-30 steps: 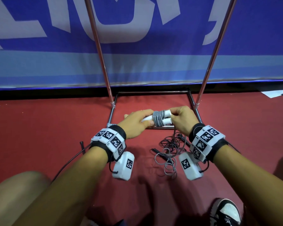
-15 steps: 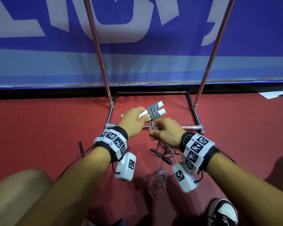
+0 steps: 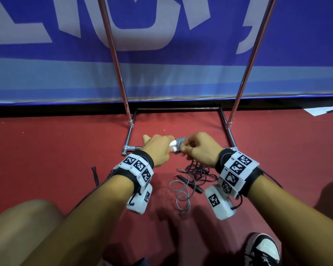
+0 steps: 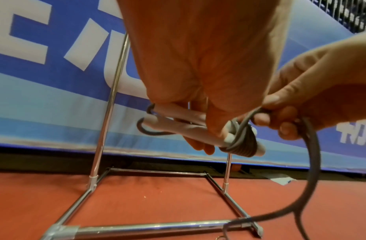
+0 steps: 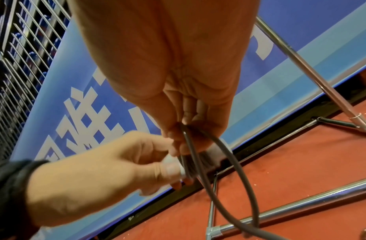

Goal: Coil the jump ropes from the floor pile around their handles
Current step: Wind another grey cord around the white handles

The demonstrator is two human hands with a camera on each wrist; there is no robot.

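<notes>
My left hand (image 3: 158, 148) grips two white jump rope handles (image 4: 178, 128) held side by side, a little above the red floor. Several turns of grey rope (image 4: 242, 142) are wound round their right ends (image 3: 180, 142). My right hand (image 3: 198, 148) is close against those ends and pinches the free grey rope (image 5: 200, 155) between thumb and fingers. From there the rope hangs in a loop (image 4: 309, 170) down to a loose pile (image 3: 181, 192) on the floor. A tangle of dark rope (image 3: 197, 169) with a black handle (image 3: 189, 183) lies beside it.
A chrome rack base (image 3: 129, 147) with two slanted poles (image 3: 115, 60) stands just beyond my hands, before a blue banner (image 3: 161, 73). A thin black handle (image 3: 95, 176) lies left of my left wrist. My knee (image 3: 17, 233) and shoe (image 3: 261, 250) are at the bottom.
My right hand came back up from below the handles to their right ends, carrying the rope round for another turn. The left hand lowered the handles a little and levelled them.
</notes>
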